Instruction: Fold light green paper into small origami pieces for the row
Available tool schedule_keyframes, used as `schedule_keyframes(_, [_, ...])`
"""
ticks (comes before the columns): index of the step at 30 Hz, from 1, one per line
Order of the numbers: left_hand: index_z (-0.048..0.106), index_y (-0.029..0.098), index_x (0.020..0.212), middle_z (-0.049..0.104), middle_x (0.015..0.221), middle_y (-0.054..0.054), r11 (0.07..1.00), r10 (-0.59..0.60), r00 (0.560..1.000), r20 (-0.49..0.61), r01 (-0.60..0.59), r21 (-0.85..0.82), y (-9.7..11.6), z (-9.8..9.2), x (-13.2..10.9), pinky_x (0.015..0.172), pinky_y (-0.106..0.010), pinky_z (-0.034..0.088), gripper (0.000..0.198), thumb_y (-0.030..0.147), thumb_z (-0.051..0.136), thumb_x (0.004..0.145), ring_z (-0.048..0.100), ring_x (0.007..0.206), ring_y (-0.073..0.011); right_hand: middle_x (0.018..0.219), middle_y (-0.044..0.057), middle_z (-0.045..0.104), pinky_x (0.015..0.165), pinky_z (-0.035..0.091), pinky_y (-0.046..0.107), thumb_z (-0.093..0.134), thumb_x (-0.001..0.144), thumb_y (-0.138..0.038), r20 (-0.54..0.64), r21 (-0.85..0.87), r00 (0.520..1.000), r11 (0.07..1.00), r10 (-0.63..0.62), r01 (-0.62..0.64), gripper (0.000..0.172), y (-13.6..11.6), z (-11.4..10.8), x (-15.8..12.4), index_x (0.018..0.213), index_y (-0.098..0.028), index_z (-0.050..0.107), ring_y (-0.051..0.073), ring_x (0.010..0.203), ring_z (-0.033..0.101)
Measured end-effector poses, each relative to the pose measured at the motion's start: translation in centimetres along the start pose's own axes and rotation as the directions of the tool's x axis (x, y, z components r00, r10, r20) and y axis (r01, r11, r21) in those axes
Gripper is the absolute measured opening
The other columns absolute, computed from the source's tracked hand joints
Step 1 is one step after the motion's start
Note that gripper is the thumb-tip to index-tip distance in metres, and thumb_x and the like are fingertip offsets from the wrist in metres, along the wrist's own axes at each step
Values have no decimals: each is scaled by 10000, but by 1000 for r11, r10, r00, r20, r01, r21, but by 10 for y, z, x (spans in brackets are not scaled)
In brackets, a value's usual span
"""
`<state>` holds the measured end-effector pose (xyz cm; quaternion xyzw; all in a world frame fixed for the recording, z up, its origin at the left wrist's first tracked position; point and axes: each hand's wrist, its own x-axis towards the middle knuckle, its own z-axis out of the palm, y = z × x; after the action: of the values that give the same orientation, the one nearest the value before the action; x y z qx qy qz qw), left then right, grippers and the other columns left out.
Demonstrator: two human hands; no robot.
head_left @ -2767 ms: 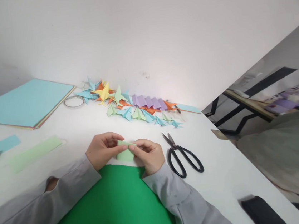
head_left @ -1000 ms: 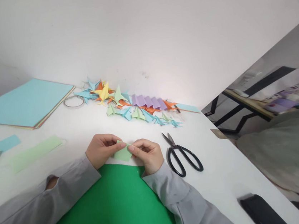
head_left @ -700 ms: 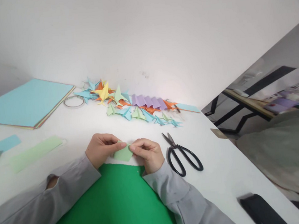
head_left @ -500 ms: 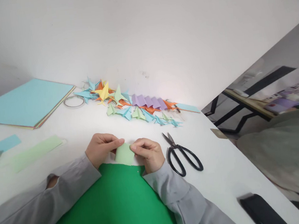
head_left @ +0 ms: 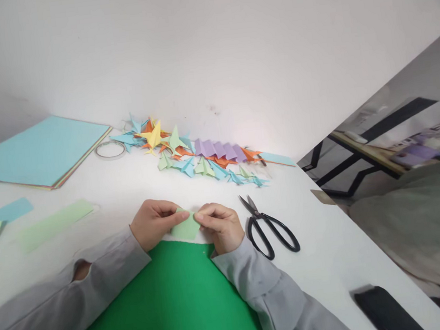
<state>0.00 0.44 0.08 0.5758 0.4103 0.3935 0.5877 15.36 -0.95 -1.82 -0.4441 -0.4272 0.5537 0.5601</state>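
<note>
A small light green piece of paper (head_left: 185, 229) is pinched between my two hands just above the table's front edge. My left hand (head_left: 157, 222) grips its upper left part, thumb on top. At the upper right corner, my right hand (head_left: 221, 226) pinches it between thumb and fingers. The two thumb tips are close together. Black-handled scissors (head_left: 261, 218) lie slightly spread to the right of my right hand. To the left are a light green paper strip (head_left: 57, 223) and a blue paper strip (head_left: 14, 210).
Folded paper cranes (head_left: 153, 135) in several colours and a purple pleated paper (head_left: 218, 149) line the wall. A stack of coloured sheets (head_left: 39, 151) and a tape roll (head_left: 110, 150) sit back left. A black phone-like object (head_left: 385, 310) lies front right, near the table edge.
My left hand has shifted slightly right and down, its thumb now farther over the green paper. The paper has tilted a little. My right hand has barely moved.
</note>
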Motion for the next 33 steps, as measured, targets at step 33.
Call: schedule_keyframes(33, [488, 135, 499, 451, 380, 64, 979, -171, 964, 205, 189, -72, 4, -5, 3, 351, -168, 286, 318, 345, 721, 548, 400, 350, -46, 324, -70, 379, 341, 176, 203, 606, 672, -521, 192, -218, 981, 976, 34, 9, 448, 1, -3, -5, 448, -171, 439, 42, 309, 274])
